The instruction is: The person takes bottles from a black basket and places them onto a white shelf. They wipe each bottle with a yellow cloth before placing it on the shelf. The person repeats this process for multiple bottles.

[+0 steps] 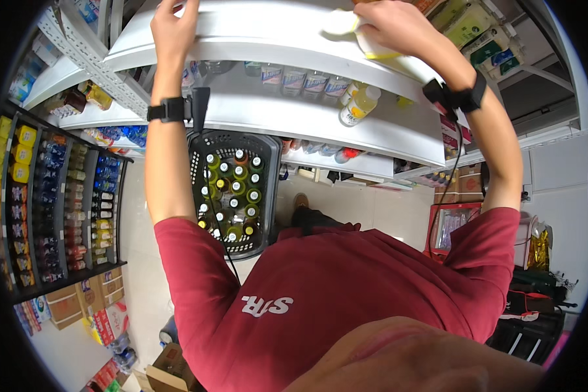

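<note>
At the top right, my right hand (394, 27) is closed on a pale cloth (377, 46) with yellow edging, resting on a white metal shelf (255, 29). My left hand (176, 22) reaches up over the same shelf at the top left; its fingertips run up to the picture's edge, so whether it holds anything cannot be seen. On the shelf level below stand several clear bottles with pink and blue labels (294, 81) and a bottle of pale yellow drink (358, 107). Below the shelves, a black plastic basket (273, 196) holds many capped bottles (238, 186).
A rack of drinks (63, 201) lines the left side, with cardboard boxes (71, 304) beneath. Shelf uprights (98, 63) stand at the left. Packaged goods (490, 44) fill the upper right. An open carton (169, 370) lies at the bottom. A cable hangs from each wrist strap.
</note>
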`<act>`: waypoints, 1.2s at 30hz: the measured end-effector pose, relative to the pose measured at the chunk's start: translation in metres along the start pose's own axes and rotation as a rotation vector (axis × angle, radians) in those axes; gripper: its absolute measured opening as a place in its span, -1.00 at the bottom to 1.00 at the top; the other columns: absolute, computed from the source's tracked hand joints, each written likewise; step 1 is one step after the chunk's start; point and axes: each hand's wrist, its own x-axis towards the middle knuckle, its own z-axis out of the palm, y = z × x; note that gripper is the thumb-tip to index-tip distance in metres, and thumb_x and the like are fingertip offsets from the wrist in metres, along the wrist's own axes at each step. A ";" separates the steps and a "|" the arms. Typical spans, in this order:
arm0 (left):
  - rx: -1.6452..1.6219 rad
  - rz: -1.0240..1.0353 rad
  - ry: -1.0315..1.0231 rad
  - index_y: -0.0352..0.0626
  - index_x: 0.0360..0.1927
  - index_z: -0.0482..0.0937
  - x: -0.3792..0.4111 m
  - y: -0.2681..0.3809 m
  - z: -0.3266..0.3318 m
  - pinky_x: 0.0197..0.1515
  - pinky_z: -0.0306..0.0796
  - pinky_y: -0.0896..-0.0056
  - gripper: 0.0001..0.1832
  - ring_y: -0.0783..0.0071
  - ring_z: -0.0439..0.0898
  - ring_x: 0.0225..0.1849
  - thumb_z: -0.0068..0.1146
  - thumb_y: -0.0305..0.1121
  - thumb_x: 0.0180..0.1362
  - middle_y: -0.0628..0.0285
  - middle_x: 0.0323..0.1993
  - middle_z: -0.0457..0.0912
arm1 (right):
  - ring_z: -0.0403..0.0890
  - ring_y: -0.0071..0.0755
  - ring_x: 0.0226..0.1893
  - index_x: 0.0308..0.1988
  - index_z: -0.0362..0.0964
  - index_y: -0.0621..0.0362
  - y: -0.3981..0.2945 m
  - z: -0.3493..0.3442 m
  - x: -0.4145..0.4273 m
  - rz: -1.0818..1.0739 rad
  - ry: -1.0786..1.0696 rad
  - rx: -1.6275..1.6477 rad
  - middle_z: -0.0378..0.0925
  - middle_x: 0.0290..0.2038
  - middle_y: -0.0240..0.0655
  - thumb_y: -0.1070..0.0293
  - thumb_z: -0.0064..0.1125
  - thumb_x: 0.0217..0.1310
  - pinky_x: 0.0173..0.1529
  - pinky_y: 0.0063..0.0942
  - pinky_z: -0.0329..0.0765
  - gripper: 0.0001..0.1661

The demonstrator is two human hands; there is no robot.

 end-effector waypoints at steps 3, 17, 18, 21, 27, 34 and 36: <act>-0.147 -0.027 -0.111 -0.27 -0.13 0.70 -0.052 0.057 -0.020 -0.18 0.43 0.60 -0.79 0.68 0.56 -0.29 0.20 -0.32 0.37 0.38 -0.36 0.66 | 0.67 -0.21 -0.18 0.03 0.50 0.28 -0.055 -0.058 -0.016 0.151 -0.024 0.406 0.66 -0.19 -0.10 0.16 0.30 0.27 -0.08 -0.25 0.59 -0.52; 0.368 -0.378 -0.366 -0.18 -0.05 0.60 -0.295 0.156 -0.084 -0.22 0.55 0.29 -0.79 0.15 0.68 -0.32 0.21 -0.49 0.24 0.13 -0.35 0.66 | 0.68 -0.61 -0.34 0.19 0.34 0.18 -0.239 0.102 -0.061 -0.071 -0.538 1.662 0.71 -0.26 -0.32 0.44 0.26 0.35 -0.27 -0.58 0.64 -0.54; 0.425 -0.332 -0.383 -0.16 -0.09 0.60 -0.304 0.154 -0.089 -0.21 0.54 0.23 -0.81 0.10 0.65 -0.29 0.19 -0.52 0.21 0.13 -0.33 0.64 | 0.70 -0.50 -0.23 0.23 0.33 0.16 -0.243 0.108 -0.060 -0.050 -0.593 1.687 0.68 -0.13 -0.26 0.43 0.29 0.31 -0.16 -0.51 0.65 -0.46; 0.528 -0.260 -0.554 -0.10 -0.18 0.58 -0.322 0.158 -0.100 -0.15 0.53 0.18 -0.75 0.14 0.59 -0.14 0.18 -0.57 0.03 0.20 -0.23 0.57 | 0.55 -0.13 0.23 0.36 0.27 0.07 -0.268 0.120 -0.059 -0.380 -0.077 1.247 0.48 0.27 -0.16 0.40 0.39 0.14 0.25 -0.25 0.53 -0.19; 0.455 -0.173 -0.711 -0.08 -0.09 0.59 -0.344 0.156 -0.102 -0.06 0.56 0.27 -0.70 0.22 0.61 -0.10 0.17 -0.44 0.05 0.26 -0.20 0.58 | 0.56 0.05 0.08 0.33 0.34 0.12 -0.308 0.149 -0.051 -0.636 -0.447 1.289 0.58 0.11 -0.05 0.28 0.38 0.13 0.20 -0.19 0.46 -0.23; 0.258 -0.284 -0.638 -0.12 -0.08 0.61 -0.370 0.121 -0.094 -0.09 0.56 0.17 -0.79 0.13 0.65 -0.11 0.22 -0.33 0.23 0.17 -0.22 0.64 | 0.67 0.14 -0.32 0.00 0.50 0.21 -0.306 0.175 -0.071 -0.424 -0.788 1.263 0.65 -0.34 0.00 0.15 0.15 0.38 -0.23 -0.17 0.53 -0.62; 0.344 -0.515 -0.666 -0.16 -0.03 0.60 -0.387 0.083 -0.104 -0.06 0.55 0.13 -0.70 0.04 0.66 -0.10 0.20 -0.20 0.30 0.08 -0.18 0.66 | 0.65 0.18 -0.35 0.03 0.49 0.20 -0.298 0.195 -0.083 -0.287 -0.688 1.268 0.63 -0.37 0.05 0.14 0.12 0.41 -0.26 -0.16 0.51 -0.61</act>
